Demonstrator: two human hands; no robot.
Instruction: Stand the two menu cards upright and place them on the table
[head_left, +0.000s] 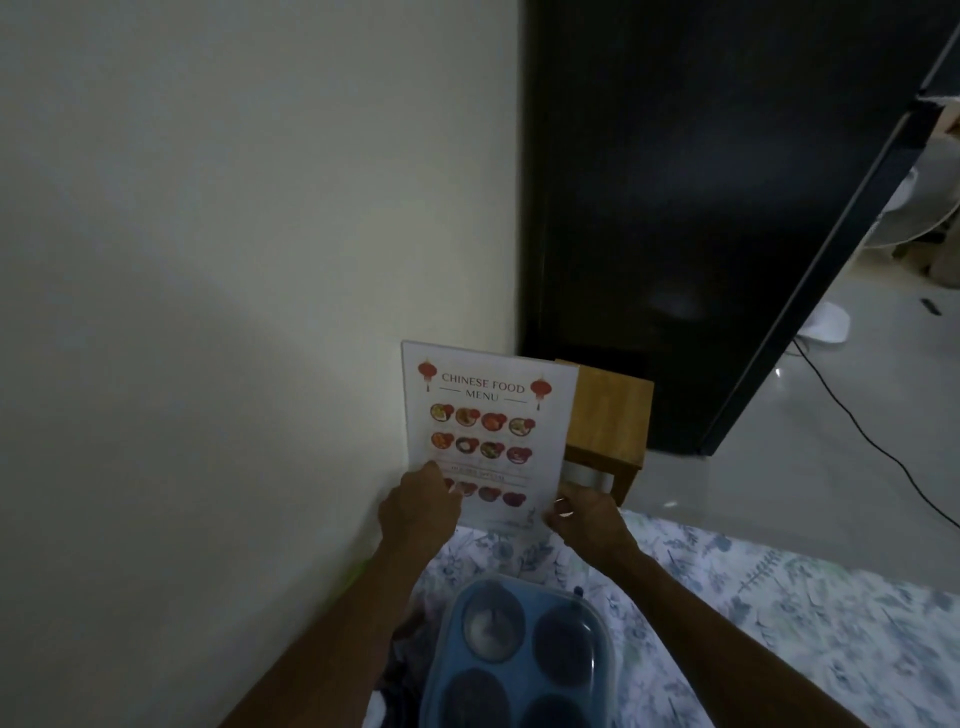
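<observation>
Gripping both lower corners, left hand (418, 512) and right hand (589, 519), upright white lantern-printed menu card (488, 421).

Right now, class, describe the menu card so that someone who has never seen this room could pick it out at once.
Find the pale wall where it meets the tall black cabinet. At the foot of that corner, the menu card is held upright by the left hand and right hand, in front of a small wooden stool. It alone is white, headed "Chinese Food Menu" between red lanterns, with rows of dish photos.
</observation>
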